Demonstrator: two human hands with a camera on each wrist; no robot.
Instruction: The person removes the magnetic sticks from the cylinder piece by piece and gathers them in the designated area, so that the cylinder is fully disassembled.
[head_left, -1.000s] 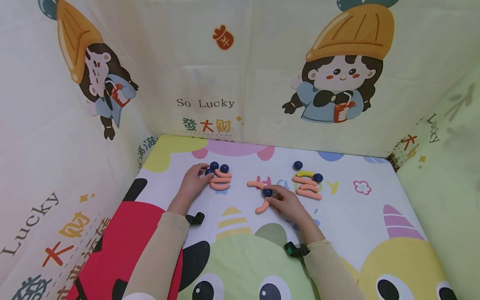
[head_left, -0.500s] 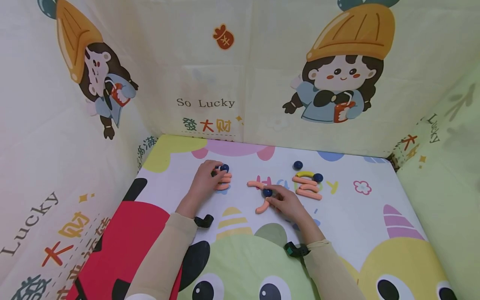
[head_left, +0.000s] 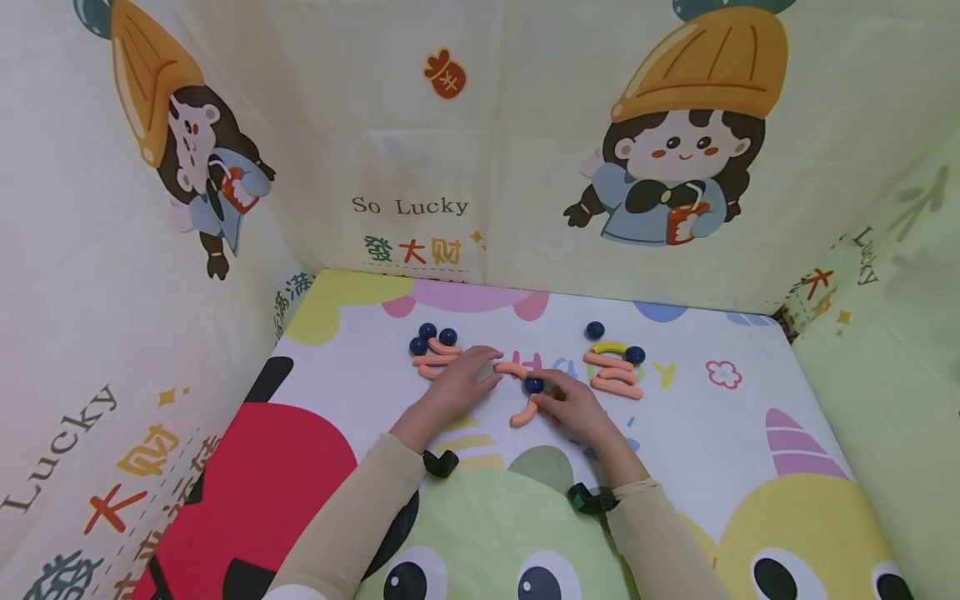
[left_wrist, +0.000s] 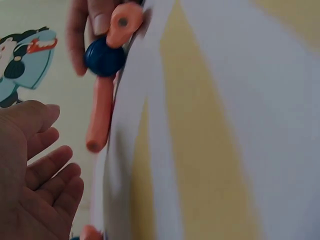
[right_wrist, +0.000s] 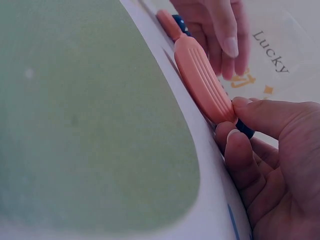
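My right hand (head_left: pixel 573 406) pinches the inner end of a curved pink magnetic stick (right_wrist: pixel 205 82), its fingers also close against a dark blue ball (head_left: pixel 534 386). A second pink stick (head_left: pixel 512 368) meets that ball from the far left side. My left hand (head_left: pixel 457 385) holds nothing; its fingers are loosely bent, and their tips hover beside that second stick's free end. In the left wrist view, the left hand (left_wrist: pixel 40 170) stands apart from the joined ball (left_wrist: pixel 105 56) and stick (left_wrist: pixel 100 115).
Left of the hands lie several blue balls (head_left: pixel 427 331) and pink sticks (head_left: pixel 435 361), partly hidden by my left hand. On the right are more pink sticks (head_left: pixel 617 388), a yellow curved stick (head_left: pixel 610 347) and two blue balls (head_left: pixel 634 355). A printed cloth wall (head_left: pixel 525 167) rises behind the table.
My left hand has left the pile of balls and sticks on the left and moved right to the joined pieces. The right hand has kept its place and its pinch.
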